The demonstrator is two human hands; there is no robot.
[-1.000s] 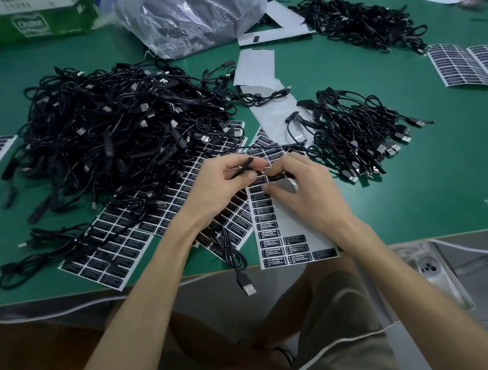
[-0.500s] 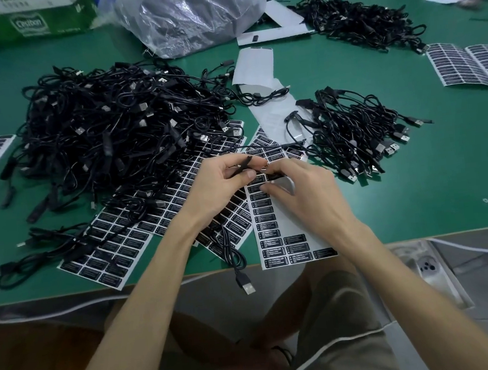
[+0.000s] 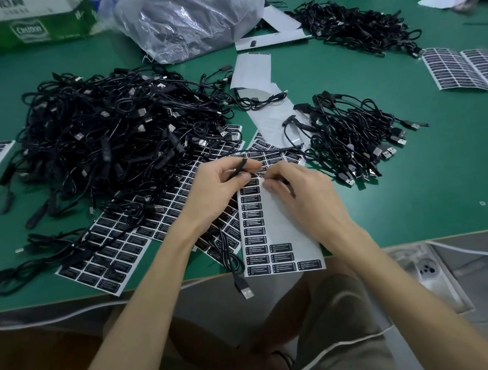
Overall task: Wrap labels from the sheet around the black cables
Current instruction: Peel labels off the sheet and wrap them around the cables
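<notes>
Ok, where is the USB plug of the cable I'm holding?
In the head view the USB plug dangles past the front edge of the green table, below the left hand and beside the near left corner of the part-used label sheet.

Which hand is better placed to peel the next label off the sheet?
Probably right: the right hand is directly over the part-used label sheet, fingertips beside its remaining labels, while the left hand grips the cable.
</notes>
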